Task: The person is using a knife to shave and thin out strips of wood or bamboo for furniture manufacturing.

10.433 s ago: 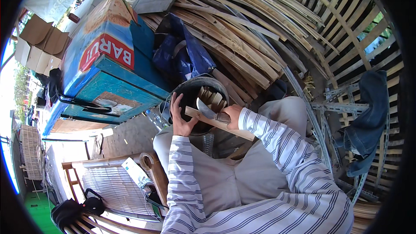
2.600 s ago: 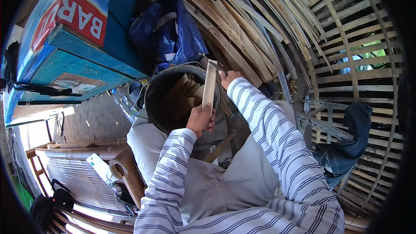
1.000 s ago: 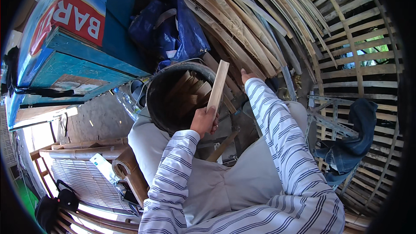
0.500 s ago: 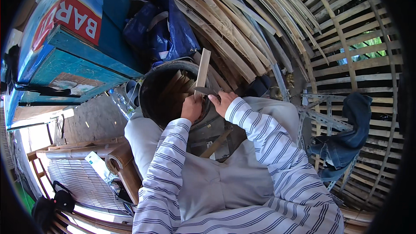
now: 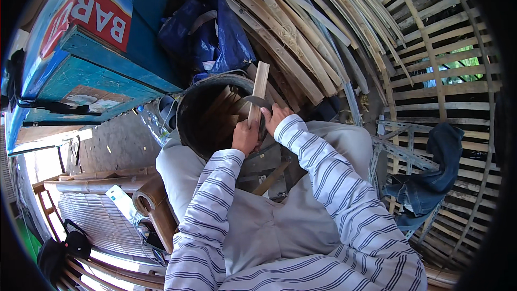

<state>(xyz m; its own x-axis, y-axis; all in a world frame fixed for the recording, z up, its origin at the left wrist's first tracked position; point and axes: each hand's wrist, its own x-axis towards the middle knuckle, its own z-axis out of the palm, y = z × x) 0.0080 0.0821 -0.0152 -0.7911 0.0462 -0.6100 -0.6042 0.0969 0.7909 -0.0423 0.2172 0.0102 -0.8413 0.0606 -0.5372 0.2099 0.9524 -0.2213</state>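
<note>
My left hand [image 5: 246,137] is closed round the lower end of a pale bamboo strip [image 5: 261,81], which stands nearly upright and points away from me. Beside it my right hand [image 5: 277,117] grips a knife, its handle hidden in the fingers. The dark, curved knife blade [image 5: 254,100] lies across the strip just above my left hand. Both hands are over the near right side of a dark round bucket [image 5: 184,129], which stands in front of my knees. Inside it lie several cut bamboo pieces [image 5: 229,99].
Long bamboo slats [image 5: 291,32] are heaped beyond the bucket, next to a blue plastic bag [image 5: 207,43]. A blue box [image 5: 118,94] stands at the left, a bamboo bench [image 5: 97,188] nearer me. To the right, denim cloth [image 5: 444,148] hangs on a metal frame [image 5: 404,148] by a slatted wall [image 5: 463,99].
The knife blade has moved a little up the bamboo strip, away from my left hand, and tilts differently. The whole view has shifted slightly. Both hands keep their hold.
</note>
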